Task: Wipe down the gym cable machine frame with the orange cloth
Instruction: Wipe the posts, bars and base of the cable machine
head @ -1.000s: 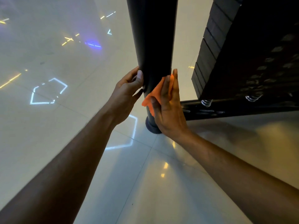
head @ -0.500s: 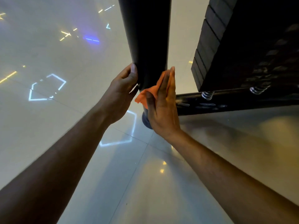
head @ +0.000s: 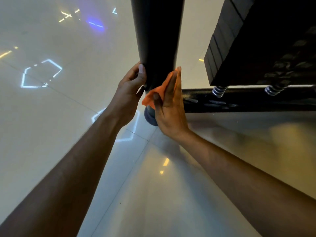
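A black upright post [head: 157, 36] of the cable machine frame runs down the middle of the head view to a round foot [head: 149, 117] on the floor. My right hand [head: 169, 106] presses the orange cloth [head: 158, 90] flat against the post's right side, fingers straight and pointing up, thumb on the cloth's lower corner. My left hand [head: 130, 90] grips the post's left edge, thumb on the near face, fingers curled behind it.
A black weight stack [head: 256, 40] hangs at the upper right above a black base bar [head: 248, 100] with two chrome springs [head: 218, 91]. Glossy pale floor tiles [head: 59, 117] with light reflections spread to the left and below.
Both hands with the cloth have slid a little up the post from one second ago. The camera has shifted slightly, so the frame sits differently in view.
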